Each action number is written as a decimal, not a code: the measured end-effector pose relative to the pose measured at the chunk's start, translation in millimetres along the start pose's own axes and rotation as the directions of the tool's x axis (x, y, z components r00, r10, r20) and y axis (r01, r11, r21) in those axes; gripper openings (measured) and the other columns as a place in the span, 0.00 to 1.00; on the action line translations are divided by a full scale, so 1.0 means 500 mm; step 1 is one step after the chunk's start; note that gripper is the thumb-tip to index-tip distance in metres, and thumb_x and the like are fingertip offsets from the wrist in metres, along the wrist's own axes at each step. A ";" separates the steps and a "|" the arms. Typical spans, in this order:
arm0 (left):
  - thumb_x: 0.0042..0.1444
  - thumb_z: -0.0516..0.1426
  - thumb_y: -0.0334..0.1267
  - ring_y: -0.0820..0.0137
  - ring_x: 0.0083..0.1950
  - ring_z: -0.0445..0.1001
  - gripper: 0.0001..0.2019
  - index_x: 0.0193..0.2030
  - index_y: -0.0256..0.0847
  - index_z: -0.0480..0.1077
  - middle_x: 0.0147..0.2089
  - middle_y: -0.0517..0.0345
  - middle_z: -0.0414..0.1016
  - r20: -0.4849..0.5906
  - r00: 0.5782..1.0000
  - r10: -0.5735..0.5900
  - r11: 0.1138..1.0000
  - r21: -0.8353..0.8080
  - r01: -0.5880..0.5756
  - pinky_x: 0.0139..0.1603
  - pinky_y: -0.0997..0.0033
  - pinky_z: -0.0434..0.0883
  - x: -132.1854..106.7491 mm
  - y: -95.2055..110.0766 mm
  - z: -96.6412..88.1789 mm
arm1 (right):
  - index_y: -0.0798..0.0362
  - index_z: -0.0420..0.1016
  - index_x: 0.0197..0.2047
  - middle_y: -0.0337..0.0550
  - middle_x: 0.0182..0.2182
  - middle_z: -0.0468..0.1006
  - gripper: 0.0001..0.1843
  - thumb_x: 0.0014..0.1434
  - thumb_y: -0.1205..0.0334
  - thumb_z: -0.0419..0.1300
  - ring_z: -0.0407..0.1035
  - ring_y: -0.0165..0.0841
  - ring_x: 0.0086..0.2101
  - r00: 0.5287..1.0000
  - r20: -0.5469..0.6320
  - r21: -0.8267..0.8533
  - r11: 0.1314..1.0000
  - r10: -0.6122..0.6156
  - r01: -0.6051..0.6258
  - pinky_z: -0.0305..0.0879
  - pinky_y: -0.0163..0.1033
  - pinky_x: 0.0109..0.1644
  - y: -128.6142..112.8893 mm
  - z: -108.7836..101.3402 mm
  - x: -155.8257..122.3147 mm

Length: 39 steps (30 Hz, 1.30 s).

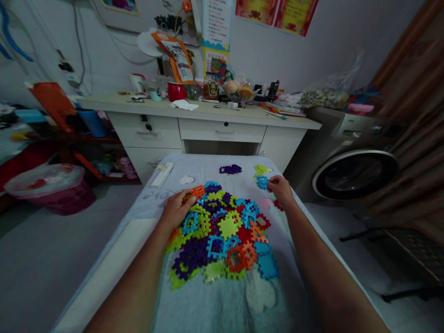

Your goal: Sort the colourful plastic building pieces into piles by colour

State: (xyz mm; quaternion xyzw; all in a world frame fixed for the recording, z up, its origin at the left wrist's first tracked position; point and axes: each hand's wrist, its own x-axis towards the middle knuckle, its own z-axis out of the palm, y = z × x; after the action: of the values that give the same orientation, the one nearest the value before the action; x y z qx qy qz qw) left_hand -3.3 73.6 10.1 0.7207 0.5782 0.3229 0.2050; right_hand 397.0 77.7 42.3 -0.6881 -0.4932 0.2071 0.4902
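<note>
A heap of interlocking plastic building pieces (229, 224) in green, purple, blue, orange and red spreads over the cloth-covered table. At the heap's far left edge, my left hand (176, 208) has its thumb and fingers closed about an orange interlocking piece (198, 191). My right hand (281, 190) pinches a blue interlocking piece (262, 182) at the table's far right. Just beyond that blue piece lie several green pieces (261, 170). A small group of purple pieces (231, 169) sits apart at the far side. Red pieces (278, 205) lie partly behind my right wrist.
A white strip-shaped object (162, 175) lies at the table's far left. Beyond the table stands a white desk (222, 132) with jars, a red pot and an orange pouch on top. A washing machine (347, 157) is on the right, a lined pink bin (58, 196) on the left.
</note>
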 end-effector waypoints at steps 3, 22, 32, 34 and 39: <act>0.59 0.50 0.54 0.60 0.53 0.73 0.23 0.54 0.45 0.71 0.52 0.54 0.77 0.002 1.000 -0.001 1.000 -0.002 0.001 0.57 0.58 0.66 0.002 -0.002 0.001 | 0.52 0.67 0.29 0.34 0.21 0.71 0.08 0.43 0.63 0.62 0.69 0.30 0.22 0.991 -0.126 -0.004 0.999 0.051 -0.052 0.65 0.33 0.27 0.025 -0.041 0.020; 0.58 0.51 0.55 0.60 0.52 0.73 0.23 0.53 0.45 0.72 0.52 0.54 0.78 -0.006 1.000 -0.003 1.000 -0.031 0.003 0.55 0.59 0.68 0.002 -0.003 0.001 | 0.54 0.76 0.32 0.47 0.32 0.78 0.10 0.47 0.71 0.55 0.69 0.35 0.33 0.955 -0.288 -0.567 0.817 -0.077 -0.105 0.64 0.37 0.39 0.067 -0.099 0.080; 0.59 0.50 0.54 0.61 0.53 0.73 0.23 0.54 0.45 0.71 0.52 0.54 0.78 0.014 1.000 0.002 1.000 -0.013 -0.001 0.57 0.59 0.67 -0.001 0.004 -0.004 | 0.52 0.80 0.42 0.53 0.44 0.77 0.14 0.54 0.67 0.58 0.71 0.41 0.42 0.996 -0.083 -0.737 0.675 -0.037 -0.037 0.65 0.43 0.45 0.072 -0.065 0.058; 0.59 0.50 0.54 0.61 0.53 0.73 0.23 0.54 0.45 0.71 0.53 0.54 0.77 0.013 1.000 0.005 1.000 -0.016 -0.005 0.56 0.59 0.67 0.000 0.003 -0.004 | 0.51 0.81 0.45 0.54 0.47 0.76 0.15 0.57 0.64 0.58 0.70 0.44 0.46 0.998 -0.030 -0.759 0.651 -0.058 0.015 0.65 0.45 0.48 0.057 -0.053 0.062; 0.58 0.50 0.54 0.61 0.51 0.74 0.23 0.54 0.44 0.72 0.51 0.54 0.78 0.006 1.000 -0.006 1.000 -0.013 0.006 0.55 0.59 0.68 0.001 0.001 -0.001 | 0.47 0.80 0.50 0.56 0.51 0.73 0.17 0.60 0.63 0.57 0.66 0.48 0.50 0.994 0.098 -0.819 0.564 -0.042 0.105 0.64 0.48 0.50 0.032 -0.027 0.080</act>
State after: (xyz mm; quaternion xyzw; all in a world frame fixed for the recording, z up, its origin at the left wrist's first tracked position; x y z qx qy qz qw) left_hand -3.3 74.0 11.2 0.7185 0.5777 0.3239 0.2125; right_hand 432.1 106.2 42.1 -0.8086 -0.5772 -0.0436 0.1053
